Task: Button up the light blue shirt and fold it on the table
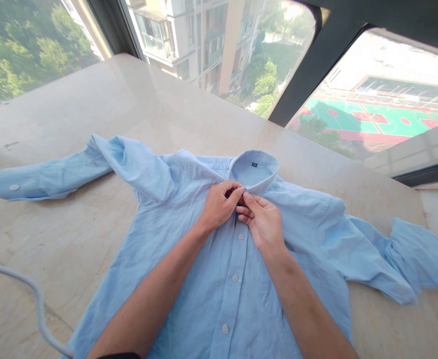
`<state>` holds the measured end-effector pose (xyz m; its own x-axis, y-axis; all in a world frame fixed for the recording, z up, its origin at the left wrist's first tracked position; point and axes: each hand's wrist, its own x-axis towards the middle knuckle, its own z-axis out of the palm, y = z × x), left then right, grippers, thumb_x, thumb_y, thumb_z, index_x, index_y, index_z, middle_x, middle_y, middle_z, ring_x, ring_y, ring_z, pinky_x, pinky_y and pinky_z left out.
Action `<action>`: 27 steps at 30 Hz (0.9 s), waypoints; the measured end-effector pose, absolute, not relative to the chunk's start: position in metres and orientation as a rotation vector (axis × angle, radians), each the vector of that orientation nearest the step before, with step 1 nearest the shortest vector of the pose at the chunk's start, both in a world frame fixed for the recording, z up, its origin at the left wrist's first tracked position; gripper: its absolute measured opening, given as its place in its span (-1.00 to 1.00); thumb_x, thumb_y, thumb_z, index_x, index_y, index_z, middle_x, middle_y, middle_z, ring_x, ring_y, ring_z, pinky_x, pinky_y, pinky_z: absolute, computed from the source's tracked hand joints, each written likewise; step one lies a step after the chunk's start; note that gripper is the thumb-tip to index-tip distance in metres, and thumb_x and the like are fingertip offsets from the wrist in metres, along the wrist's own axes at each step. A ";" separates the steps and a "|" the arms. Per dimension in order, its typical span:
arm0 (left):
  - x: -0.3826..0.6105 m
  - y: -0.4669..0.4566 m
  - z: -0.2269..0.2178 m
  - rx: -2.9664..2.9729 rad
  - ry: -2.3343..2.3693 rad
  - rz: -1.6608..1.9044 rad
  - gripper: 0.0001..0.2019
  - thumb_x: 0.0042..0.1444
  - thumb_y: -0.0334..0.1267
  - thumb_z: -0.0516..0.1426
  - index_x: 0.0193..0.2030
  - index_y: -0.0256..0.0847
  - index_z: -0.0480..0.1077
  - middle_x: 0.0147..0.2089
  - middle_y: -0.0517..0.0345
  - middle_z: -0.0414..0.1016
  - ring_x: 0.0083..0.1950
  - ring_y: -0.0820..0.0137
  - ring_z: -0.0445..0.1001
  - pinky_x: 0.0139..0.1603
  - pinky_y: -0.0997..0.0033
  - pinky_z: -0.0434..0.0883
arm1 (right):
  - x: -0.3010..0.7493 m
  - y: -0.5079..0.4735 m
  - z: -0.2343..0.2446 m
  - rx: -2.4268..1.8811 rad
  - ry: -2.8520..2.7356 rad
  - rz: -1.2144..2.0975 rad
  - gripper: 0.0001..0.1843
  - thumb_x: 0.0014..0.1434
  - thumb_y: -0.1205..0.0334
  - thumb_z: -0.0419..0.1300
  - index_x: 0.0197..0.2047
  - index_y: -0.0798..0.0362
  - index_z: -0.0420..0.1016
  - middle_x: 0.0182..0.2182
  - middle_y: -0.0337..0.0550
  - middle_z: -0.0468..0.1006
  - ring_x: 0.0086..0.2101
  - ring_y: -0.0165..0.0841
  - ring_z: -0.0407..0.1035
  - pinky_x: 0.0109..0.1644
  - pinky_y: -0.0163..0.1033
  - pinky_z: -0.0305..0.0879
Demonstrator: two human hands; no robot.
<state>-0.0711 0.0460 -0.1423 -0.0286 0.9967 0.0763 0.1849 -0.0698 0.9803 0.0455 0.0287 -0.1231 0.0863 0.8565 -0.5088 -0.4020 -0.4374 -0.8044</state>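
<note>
A light blue button-up shirt lies face up, its sleeves spread to both sides. Just below its collar, my left hand pinches the front placket with thumb and forefinger. My right hand meets it there, fingers curled and pinching the same edge of cloth. Whatever button sits between the fingertips is hidden by them. Further down the placket, white buttons show in a row. A cuff with a white button ends the sleeve on the left side.
The shirt rests on a pale marble-like ledge beside windows with dark frames. A white cable curves across the lower left. Trees, a building and a sports court show through the glass.
</note>
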 end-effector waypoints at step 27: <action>-0.069 0.049 -0.142 1.012 1.194 1.243 -0.82 0.08 -0.17 0.19 -0.38 -0.26 0.45 -0.43 0.20 0.49 -0.47 0.52 0.41 -0.46 0.54 0.39 | 0.030 0.025 -0.129 -1.353 -0.672 1.242 -0.82 -0.04 0.13 0.37 -0.45 0.08 0.60 -0.57 -0.23 0.56 -0.61 -0.47 0.38 -0.58 -0.39 0.21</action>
<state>-0.0691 0.0492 -0.1423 -0.0524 0.9937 -0.0986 -0.1378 0.0906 0.9863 0.0295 0.0254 -0.1291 0.2831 0.9155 -0.2860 -0.2616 -0.2132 -0.9414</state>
